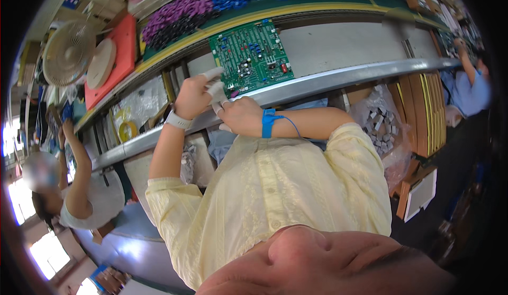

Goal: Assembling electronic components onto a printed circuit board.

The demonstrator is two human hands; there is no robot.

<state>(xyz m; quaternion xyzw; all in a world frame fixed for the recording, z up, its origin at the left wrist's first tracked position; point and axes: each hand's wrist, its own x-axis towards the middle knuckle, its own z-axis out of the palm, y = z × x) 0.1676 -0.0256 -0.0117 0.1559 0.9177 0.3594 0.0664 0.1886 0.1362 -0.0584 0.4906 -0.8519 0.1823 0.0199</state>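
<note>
Circuit board [251,57] centre, fan [69,54] left

Left forearm [163,149] rises steeply; left hand [193,98] angled right, fingers partly extended, some white-sheathed. Right forearm [312,123] lies nearly level across the body's front, elbow bent, right hand [241,116] back-up, fingers bent, close beside the left's fingers.

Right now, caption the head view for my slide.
Left hand and right hand, close together at the near left corner of a green board, purple parts beyond.
</note>
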